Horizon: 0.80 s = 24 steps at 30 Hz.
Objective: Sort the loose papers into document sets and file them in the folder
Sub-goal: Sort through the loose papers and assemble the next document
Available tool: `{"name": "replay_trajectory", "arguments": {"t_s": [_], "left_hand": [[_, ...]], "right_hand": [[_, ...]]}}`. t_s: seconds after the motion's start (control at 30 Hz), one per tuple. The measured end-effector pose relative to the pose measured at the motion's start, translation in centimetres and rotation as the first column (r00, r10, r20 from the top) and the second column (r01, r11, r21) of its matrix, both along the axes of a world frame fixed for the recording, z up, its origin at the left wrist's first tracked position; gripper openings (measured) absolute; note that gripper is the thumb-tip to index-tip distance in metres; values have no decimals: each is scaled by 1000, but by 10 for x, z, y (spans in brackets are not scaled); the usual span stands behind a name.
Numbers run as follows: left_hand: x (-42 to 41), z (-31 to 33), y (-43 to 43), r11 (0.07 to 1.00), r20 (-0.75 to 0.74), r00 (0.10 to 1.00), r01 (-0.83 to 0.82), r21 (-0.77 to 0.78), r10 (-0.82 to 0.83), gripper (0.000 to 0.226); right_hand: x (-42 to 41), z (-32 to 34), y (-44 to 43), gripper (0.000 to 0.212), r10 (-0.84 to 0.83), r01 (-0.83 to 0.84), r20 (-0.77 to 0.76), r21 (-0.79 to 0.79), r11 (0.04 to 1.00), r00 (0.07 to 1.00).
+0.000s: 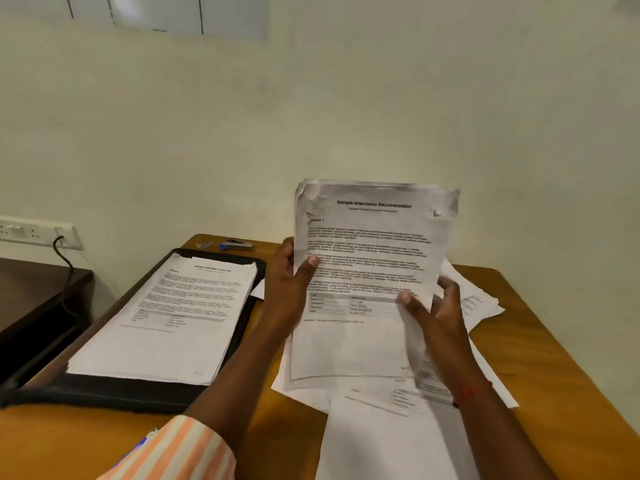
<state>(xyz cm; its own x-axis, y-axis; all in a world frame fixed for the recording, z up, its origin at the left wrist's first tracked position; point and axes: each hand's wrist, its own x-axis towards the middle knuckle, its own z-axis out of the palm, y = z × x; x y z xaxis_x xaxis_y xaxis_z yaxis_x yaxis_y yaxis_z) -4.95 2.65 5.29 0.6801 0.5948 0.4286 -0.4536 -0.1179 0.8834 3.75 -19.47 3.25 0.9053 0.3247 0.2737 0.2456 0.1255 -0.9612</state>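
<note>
One set lies in the folder [242,327] — my fingers [313,262] of both hands pinch the next papers [370,258], more wait on the tabletop [554,358].

Black folder [104,393], orange-striped sleeve [183,452], white papers [381,427]

Soft, even indoor light with faint shadows; wide-angle bending at the edges, motion blur on the right hand [434,306].

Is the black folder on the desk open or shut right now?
Open. The black folder lies flat on the wooden desk, its dark border showing around a stack of printed white pages resting inside.
</note>
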Motion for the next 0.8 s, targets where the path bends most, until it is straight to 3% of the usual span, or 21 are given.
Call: {"name": "replay_trajectory", "arguments": {"t_s": [0.23, 0.53, 0.8], "left_hand": [[-14, 31, -23, 990, 114, 989, -105, 94, 94, 16], [-43, -27, -23, 997, -107, 993, 51, 58, -44, 30], [-39, -24, -35, 999, -97, 995, -17, 37, 20, 24]], "right_hand": [[-19, 38, -1, 35, -57, 50, 50, 119, 992, 997], [-50, -7, -16, 30, -9, 9, -16, 7, 1000, 1000], [-49, -10, -13, 47, -69, 69, 17, 15, 998, 997]]}}
